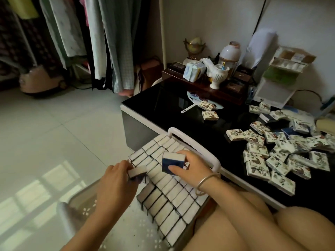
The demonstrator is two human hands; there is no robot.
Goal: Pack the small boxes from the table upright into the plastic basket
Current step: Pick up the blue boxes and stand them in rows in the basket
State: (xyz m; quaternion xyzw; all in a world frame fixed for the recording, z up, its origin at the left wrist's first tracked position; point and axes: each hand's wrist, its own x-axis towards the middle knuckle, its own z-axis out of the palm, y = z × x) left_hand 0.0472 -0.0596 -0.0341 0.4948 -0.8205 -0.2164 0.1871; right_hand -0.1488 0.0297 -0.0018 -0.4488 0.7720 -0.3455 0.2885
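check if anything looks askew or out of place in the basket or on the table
Nothing looks damaged or spilled. The packed boxes stand in tidy rows in the basket. The loose boxes on the black table lie flat in a jumbled heap at all angles, and two stray boxes sit apart beside the fan.

left hand (114,178) grips pale box (137,172) | right hand (192,169) grips blue box (172,161) | basket (190,140): upright rows

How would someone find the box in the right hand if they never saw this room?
Find the white plastic basket beside the black table, packed with upright boxes. Above those rows the right hand, with a bracelet, pinches one small box. It alone shows a dark blue side; the packed ones show pale tops.
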